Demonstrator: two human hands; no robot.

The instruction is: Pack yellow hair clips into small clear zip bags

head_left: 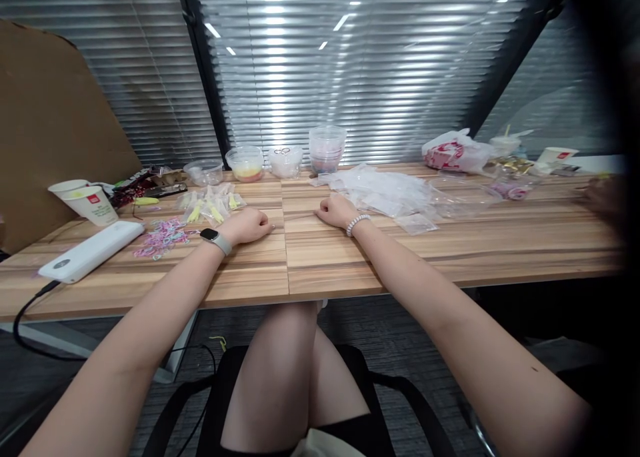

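"What's standing at the far left?"

"Paper cups (97, 207). In front of them a white power bank (95, 252) is lying near the edge, perhaps because its black cable (23, 320) is hanging off the table (255, 270)."

"And next?"

"A heap of small loops (163, 237) is lying near the left hand (246, 225), and small clear bags (213, 204) holding yellow pieces (216, 214) are lying just behind it, probably for easy reach."

"Is that hand gripping anything?"

"It's resting loosely closed. No object is showing, though I can't see into the palm."

"Moving right?"

"Round tubs (245, 165) are standing along the back, presumably out of the arms' way. The right hand (337, 212) is resting loosely closed too, nothing showing. Plastic sleeves (393, 190) are spreading beside it, likely to suit that arm; whether they're touching it, I can't tell."

"How are the surfaces looking?"

"The cups are tapering downwards; the power bank is looking smooth, with rounded corners. The loops are forming a pink, purple and blue tangle. The small bags are crinkling, the tubs are looking stiff and see-through, the sleeves are overlapping in thin, milky layers, and farther right a white-and-red carrier bag (457, 152) is bunching up."
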